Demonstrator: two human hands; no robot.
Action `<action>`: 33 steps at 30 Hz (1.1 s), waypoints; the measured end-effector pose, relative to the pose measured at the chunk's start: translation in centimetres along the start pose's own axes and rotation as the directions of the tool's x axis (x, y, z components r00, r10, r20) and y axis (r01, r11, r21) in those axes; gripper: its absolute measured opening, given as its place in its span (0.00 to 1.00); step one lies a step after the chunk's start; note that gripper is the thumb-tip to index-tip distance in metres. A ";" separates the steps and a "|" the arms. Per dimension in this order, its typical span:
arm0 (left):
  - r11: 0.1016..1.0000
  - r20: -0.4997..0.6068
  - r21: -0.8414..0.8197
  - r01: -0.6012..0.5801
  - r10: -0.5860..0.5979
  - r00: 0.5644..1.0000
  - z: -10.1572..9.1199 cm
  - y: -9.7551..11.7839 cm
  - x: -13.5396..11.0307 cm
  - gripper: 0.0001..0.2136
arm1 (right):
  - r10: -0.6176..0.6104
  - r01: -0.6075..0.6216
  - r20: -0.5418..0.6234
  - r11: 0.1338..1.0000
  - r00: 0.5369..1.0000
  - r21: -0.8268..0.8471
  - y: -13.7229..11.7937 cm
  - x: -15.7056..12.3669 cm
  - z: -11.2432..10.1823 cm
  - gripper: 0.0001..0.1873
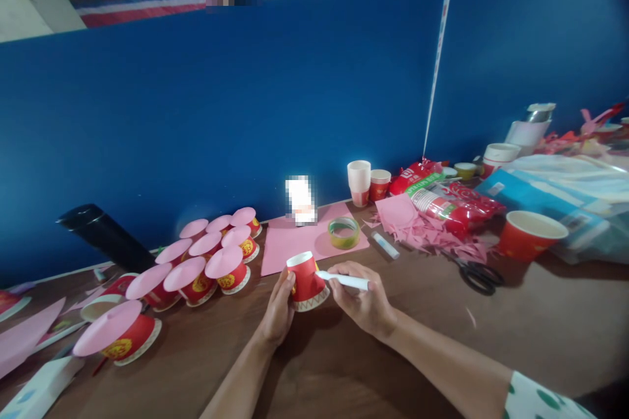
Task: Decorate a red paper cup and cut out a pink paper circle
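Observation:
My left hand [278, 311] grips a red paper cup [305, 280] turned upside down, tilted over the brown table [442, 334]. My right hand [361, 298] holds a white glue stick [344, 280] with its tip against the cup's side. Behind the cup lies a pink paper sheet [295, 242] with a roll of tape [343, 232] on it. To the left stand several upturned red cups topped with pink paper discs [206, 262].
A second glue stick [386, 245], pink paper scraps [432, 236] and black scissors [479, 275] lie to the right. An open red cup [528, 236], stacked cups [366, 183], red cup packs [452, 206] and a black flask [105, 236] stand before the blue partition [246, 111].

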State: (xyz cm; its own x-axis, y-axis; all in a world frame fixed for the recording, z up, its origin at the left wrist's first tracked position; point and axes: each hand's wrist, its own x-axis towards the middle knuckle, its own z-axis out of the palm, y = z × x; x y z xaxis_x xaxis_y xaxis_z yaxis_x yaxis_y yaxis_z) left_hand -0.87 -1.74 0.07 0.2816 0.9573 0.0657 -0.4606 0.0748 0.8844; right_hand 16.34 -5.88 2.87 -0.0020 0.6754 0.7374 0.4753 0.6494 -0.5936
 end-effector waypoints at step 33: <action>0.999 -0.029 -0.002 0.034 -0.034 0.999 0.2 -0.1 0.1 0.19 | -0.016 0.013 0.043 0.997 0.999 0.081 -0.1 -0.2 0.0 0.06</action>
State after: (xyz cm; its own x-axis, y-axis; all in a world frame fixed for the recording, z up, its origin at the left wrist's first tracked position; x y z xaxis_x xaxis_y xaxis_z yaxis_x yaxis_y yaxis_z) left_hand -0.68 -1.73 0.09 0.2728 0.9618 0.0223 -0.4528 0.1079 0.8851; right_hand 16.31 -6.10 2.85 -0.0474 0.6792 0.7324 0.4022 0.6841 -0.6084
